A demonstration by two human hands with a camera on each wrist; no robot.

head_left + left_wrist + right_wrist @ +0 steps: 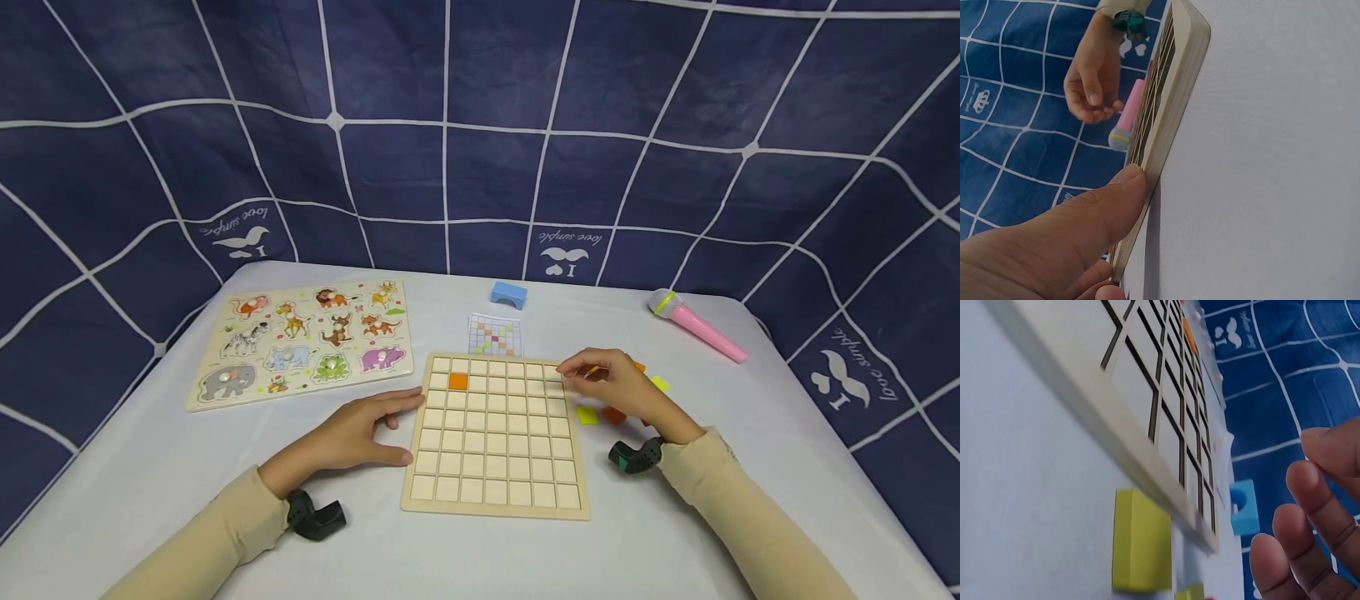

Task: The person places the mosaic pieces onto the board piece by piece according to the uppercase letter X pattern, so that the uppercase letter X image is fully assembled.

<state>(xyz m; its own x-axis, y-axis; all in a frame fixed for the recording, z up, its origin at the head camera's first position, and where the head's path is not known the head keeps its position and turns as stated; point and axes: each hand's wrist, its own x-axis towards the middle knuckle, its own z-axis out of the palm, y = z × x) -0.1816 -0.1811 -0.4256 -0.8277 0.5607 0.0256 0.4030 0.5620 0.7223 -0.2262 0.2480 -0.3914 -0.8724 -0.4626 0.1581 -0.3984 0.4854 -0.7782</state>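
Large pale wooden square board with a recessed grid (496, 442) lying flat near mid-surface, bright orange square tile (458, 382) seated in second row, second column. Left hand (358, 432) at board's left edge, fingers relaxed and touching, thumb resting against the side. Right hand (611, 382) over the far right corner, fingers loosely bent, nothing visible between them; judged released. Main risk: board skidding or twisting on the smooth-looking white cloth surface (375, 558) under uneven left-hand pressure. Second: bright yellow square tile (587, 415) and red-orange square tile (615, 415) scattered by a low right wrist or black plastic wrist unit (636, 456). Cannot tell number of tiles hidden beneath the forearm. Third: small white paper card with printed coloured grid (495, 336) creased or covered, from lying right at board's far edge. Fourth: orange tile jolted askew by any tilting of board. Materials: board light-grained, round-cornered, thin dark grooves around square cells; tiles flat-faced, sharp-cornered, visibly thick in right wrist view; smooth blue arch-shaped block (509, 294) beyond card, matte; cloth faintly wrinkled.
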